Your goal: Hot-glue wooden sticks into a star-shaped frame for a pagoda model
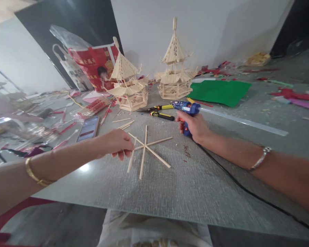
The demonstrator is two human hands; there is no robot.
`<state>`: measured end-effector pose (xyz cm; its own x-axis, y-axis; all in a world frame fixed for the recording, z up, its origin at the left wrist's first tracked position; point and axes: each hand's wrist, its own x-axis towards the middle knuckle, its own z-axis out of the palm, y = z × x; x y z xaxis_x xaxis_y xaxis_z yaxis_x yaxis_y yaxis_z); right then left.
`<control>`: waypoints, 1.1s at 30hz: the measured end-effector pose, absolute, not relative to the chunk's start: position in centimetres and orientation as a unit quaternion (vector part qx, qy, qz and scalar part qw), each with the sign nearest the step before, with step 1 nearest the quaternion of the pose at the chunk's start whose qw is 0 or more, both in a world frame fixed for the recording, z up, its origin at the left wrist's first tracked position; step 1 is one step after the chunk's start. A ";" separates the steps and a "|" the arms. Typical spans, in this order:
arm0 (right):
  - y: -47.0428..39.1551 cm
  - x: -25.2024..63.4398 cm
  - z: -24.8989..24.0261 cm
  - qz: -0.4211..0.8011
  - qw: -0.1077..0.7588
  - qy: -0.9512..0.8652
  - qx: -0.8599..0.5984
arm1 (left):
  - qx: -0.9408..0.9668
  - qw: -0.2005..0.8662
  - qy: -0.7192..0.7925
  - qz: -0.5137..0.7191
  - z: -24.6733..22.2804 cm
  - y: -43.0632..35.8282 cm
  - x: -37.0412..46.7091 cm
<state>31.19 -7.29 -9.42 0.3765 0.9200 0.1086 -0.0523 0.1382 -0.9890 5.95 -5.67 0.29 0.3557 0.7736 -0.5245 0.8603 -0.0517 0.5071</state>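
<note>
Thin wooden sticks [157, 156] lie crossed at one centre on the table, forming a six-armed star. My left hand [119, 143] is closed at the star's left side, its thumb and finger at the end of one arm. Beside those fingertips another wooden stick [131, 159] slants across the left arms. In my right hand [193, 125] is a blue glue gun [189, 107], held by its handle to the right of the star, nozzle pointing left. A long clear glue stick [247, 121] extends from its back.
Two stick-built pagodas [130, 94] [175, 77] stand behind. Yellow-black pliers [162, 115] lie before them. A phone [88, 129] and loose short sticks [126, 124] are left, a green sheet [221, 92] right. The gun's black cord [237, 180] runs under my right forearm.
</note>
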 end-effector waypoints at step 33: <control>-7.1 31.1 -9.6 0.398 0.612 -0.412 -0.545 | 0.672 0.456 0.571 -0.121 -2.0 -6.3 7.9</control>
<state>31.09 -7.11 -9.59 0.3435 0.9365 0.0709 -0.0390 0.0897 -0.9952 7.85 -6.31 -1.99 0.3197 0.6568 -0.6830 0.8769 0.0680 0.4759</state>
